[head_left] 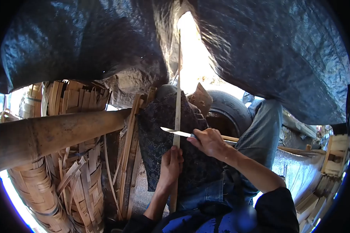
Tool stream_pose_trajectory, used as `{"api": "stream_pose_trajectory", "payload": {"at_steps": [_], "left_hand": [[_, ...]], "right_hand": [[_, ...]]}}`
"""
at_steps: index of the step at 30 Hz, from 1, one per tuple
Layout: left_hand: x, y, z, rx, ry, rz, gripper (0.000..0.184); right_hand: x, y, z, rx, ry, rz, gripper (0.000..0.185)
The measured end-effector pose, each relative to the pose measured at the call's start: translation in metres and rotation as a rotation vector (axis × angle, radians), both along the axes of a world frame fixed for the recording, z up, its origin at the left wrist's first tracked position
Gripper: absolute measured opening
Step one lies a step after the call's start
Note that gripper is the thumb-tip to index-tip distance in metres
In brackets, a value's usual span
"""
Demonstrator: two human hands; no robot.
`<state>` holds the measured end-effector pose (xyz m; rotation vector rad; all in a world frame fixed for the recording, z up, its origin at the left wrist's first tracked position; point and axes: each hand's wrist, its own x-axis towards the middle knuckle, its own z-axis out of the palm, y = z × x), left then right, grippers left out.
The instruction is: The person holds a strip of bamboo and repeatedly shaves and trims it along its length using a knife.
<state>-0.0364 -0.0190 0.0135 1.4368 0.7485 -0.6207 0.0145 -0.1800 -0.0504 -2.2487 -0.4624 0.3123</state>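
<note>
A long, thin bamboo strip [178, 105] runs upright through the middle of the head view, over a dark patterned cloth [153, 128] draped across my leg. My left hand [171, 163] is closed around the strip's lower part. In my right hand [210, 142] is a knife [175, 132], gripped by a handle mostly hidden by the fingers. Its blade points left and crosses the strip just above my left hand; whether it cuts into the strip I cannot tell.
A thick bamboo pole [62, 132] juts in from the left, near woven bamboo baskets [35, 186] holding split pieces. Upright slats [128, 155] stand beside my leg. Beyond my knee lies a tire [231, 108]. Dark plastic sheeting [272, 50] hangs overhead, with a bright gap between its sides.
</note>
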Motion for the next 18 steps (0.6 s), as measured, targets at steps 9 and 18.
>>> {"api": "stream_pose_trajectory", "payload": {"at_steps": [9, 18], "left_hand": [[0.001, 0.006, 0.001, -0.094, 0.069, -0.013, 0.033], [0.008, 0.01, 0.006, -0.243, 0.087, 0.053, 0.033]], "right_hand": [[0.099, 0.006, -0.033, -0.073, 0.191, -0.247, 0.046], [0.027, -0.005, 0.006, 0.269, 0.12, -0.076, 0.04]]}}
